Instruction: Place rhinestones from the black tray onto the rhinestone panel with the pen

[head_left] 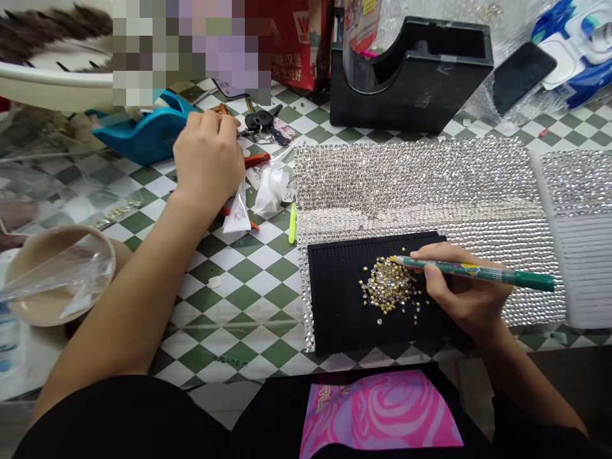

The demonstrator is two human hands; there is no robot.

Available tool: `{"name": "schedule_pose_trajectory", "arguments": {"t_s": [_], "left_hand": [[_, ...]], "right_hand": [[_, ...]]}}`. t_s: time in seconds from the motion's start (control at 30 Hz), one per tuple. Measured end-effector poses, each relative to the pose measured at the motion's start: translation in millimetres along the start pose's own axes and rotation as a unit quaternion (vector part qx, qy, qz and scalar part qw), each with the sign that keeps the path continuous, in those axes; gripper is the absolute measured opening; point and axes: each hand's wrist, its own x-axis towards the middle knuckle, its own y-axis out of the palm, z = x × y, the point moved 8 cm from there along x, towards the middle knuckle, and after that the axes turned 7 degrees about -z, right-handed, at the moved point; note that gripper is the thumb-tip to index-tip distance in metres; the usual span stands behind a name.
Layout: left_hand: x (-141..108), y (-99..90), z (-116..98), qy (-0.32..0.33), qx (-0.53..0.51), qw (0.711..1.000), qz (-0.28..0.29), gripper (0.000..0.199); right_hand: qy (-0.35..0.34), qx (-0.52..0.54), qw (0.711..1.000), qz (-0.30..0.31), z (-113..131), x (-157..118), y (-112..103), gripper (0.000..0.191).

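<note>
My right hand (466, 296) is closed round a green pen-like stick (459, 269) with a yellow tip. That tip touches the upper edge of a heap of gold and clear rhinestones (389, 285). The heap lies on a black ridged tray (337, 299), which rests over a sheet covered in rows of silvery rhinestones (415, 172). My left hand (209, 156) is at the back left, knuckles up and fingers curled down, beside a blue tape dispenser (143, 137) and a red-handled tool (257, 160). Its fingertips are hidden, so I cannot see what they hold, if anything.
Behind the sheet stand a large black tape dispenser (387, 95) and a phone (524, 78). Keys (261, 120) and small plastic bags (238, 213) lie near my left hand. A beige bowl (29, 280) is at the left, and another studded sheet (583, 255) at the right.
</note>
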Motion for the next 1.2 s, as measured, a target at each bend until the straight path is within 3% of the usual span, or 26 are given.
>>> {"name": "schedule_pose_trajectory", "arguments": {"t_s": [0.43, 0.6, 0.73, 0.83, 0.9, 1.0, 1.1, 1.2], "left_hand": [[0, -0.3, 0, 0.010, -0.005, 1.000, -0.017, 0.046], [0, -1.2, 1, 0.005, -0.006, 1.000, -0.023, 0.045], [0, -0.7, -1, -0.007, 0.004, 1.000, -0.003, 0.047], [0, -1.4, -3, -0.003, 0.006, 1.000, -0.001, 0.049], [0, -1.5, -2, -0.003, -0.004, 1.000, -0.006, 0.050], [0, -0.3, 1, -0.009, -0.019, 1.000, -0.015, 0.050], [-1, 1.1, 6, -0.020, -0.042, 0.999, -0.025, 0.049], [-2, 1.3, 9, -0.029, -0.064, 0.997, -0.032, 0.049]], "right_hand": [[-0.005, 0.006, 1.000, 0.016, 0, 0, 1, 0.020], [0.037, 0.035, 0.999, -0.008, -1, 2, -2, 0.021], [0.081, 0.058, 0.973, -0.209, -7, 11, -40, 0.016], [0.055, 0.040, 0.944, -0.324, -18, 17, -76, 0.016], [0.021, 0.033, 0.935, -0.352, -30, 21, -99, 0.018], [-0.006, 0.054, 0.936, -0.348, -54, 28, -130, 0.016], [0.015, 0.043, 0.931, -0.363, -80, 29, -153, 0.012], [0.057, 0.017, 0.931, -0.361, -102, 31, -159, 0.010]]}}
